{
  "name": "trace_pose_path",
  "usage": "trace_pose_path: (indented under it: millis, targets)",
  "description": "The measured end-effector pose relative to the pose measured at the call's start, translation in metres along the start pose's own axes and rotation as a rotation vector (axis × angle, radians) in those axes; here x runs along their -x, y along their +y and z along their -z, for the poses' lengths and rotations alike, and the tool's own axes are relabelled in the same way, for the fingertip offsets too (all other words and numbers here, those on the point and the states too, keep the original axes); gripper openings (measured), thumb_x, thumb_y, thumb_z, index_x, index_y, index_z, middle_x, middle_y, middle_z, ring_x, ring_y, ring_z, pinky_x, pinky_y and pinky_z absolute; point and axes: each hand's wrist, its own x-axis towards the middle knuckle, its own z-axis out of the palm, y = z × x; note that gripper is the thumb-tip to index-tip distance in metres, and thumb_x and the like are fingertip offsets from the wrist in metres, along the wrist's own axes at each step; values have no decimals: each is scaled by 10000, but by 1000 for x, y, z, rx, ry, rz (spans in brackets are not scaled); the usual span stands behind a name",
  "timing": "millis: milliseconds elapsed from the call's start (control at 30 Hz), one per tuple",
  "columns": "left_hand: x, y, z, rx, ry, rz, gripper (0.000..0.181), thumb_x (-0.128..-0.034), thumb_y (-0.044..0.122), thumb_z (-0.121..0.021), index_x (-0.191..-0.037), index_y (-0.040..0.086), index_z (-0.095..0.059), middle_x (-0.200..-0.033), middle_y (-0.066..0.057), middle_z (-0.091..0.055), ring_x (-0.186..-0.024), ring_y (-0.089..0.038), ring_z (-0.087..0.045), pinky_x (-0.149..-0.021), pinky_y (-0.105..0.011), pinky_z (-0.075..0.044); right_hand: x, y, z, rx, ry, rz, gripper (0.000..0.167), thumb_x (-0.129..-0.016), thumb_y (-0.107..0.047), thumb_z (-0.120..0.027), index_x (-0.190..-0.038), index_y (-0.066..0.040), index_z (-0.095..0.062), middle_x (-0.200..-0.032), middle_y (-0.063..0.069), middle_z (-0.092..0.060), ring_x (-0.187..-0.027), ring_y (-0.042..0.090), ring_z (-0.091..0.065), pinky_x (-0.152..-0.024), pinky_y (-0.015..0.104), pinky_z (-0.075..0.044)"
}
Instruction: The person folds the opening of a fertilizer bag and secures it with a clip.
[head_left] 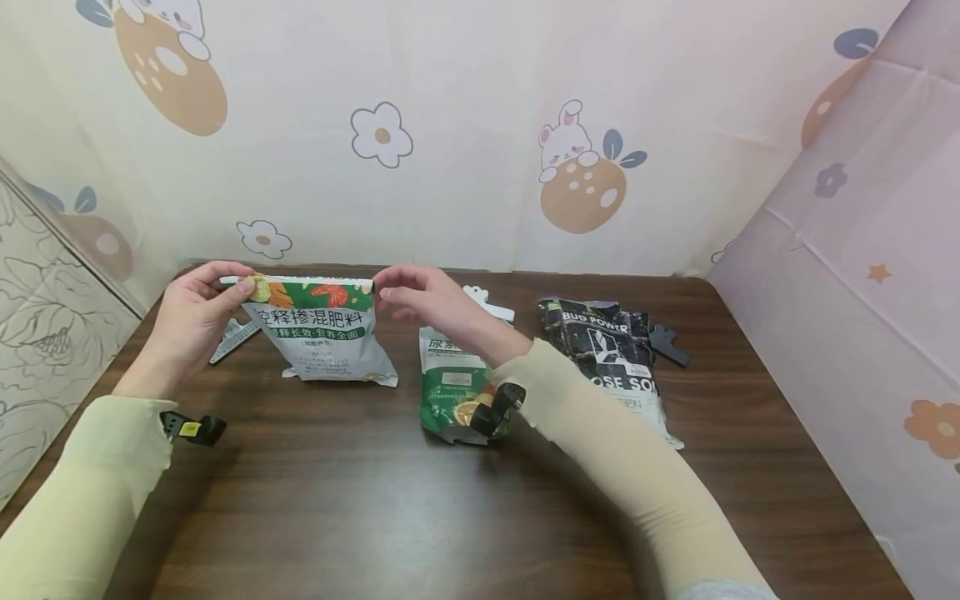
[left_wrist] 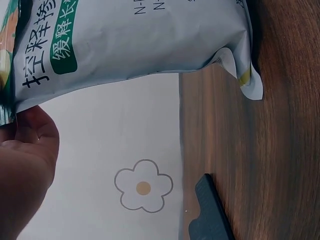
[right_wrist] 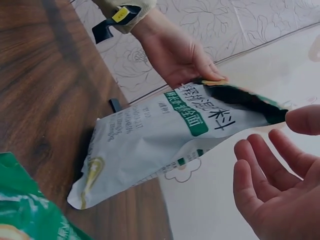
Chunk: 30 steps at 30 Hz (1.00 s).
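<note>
A white and green fertilizer bag stands tilted on the left of the table, its top edge folded over. My left hand pinches the folded top at its left corner, thumb in front. At the right corner is my right hand, fingers loosely bent and spread. In the right wrist view its thumb is at the tip of the fold, with the other fingers apart below. The bag's back is hidden.
A green and white bag lies under my right forearm, with a white clip behind it. Further right is a black bag beside a dark clip. A grey-blue clip lies behind my left hand. Curtains border the table.
</note>
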Motion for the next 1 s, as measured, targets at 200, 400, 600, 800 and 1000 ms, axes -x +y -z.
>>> trace_pose_path:
  millis: [200,400,600,800,1000]
  targets:
    - [1,-3,0,13,-3,-24,136,-940,-18,-650,-1071,-10,-687,-979,-43,-685,-872,-131,-606,-744,-209,-519,-4,-12,-3,70,42,-4,271,-1028,-202,-562,-1268,-94,-627,-1228,25,-640,-1130,161,-602,-945,328,-486]
    - [1,-4,0,14,3,-36,145,-935,-11,-662,-1077,-29,-681,-979,-45,-674,-874,-134,-604,-743,-210,-522,-12,-33,-13,293,73,41,299,-1031,-278,-564,-1288,-146,-639,-1257,-27,-639,-1130,82,-572,-939,277,-465]
    - [0,-3,0,-3,12,-26,143,-948,-29,-633,-1078,-15,-689,-1016,-45,-644,-888,-131,-607,-752,-207,-521,-27,-54,-35,737,16,170,314,-1019,-264,-566,-1288,-125,-650,-1231,-32,-657,-1071,50,-591,-890,175,-429]
    - [-1,-1,2,-5,-11,-30,160,-942,-30,-640,-1093,-25,-693,-1028,-40,-667,-877,-112,-627,-729,-202,-526,-43,-65,-60,1054,-31,216,280,-1029,-331,-526,-1164,-178,-719,-1027,-83,-692,-915,38,-595,-773,180,-437]
    - [-1,-4,0,42,-33,-87,175,-935,-100,-608,-1078,-53,-696,-966,-54,-721,-809,-110,-662,-677,-199,-532,-55,-68,-82,1231,-5,191,270,-1032,-411,-502,-969,-266,-720,-814,-127,-612,-751,39,-540,-600,220,-417]
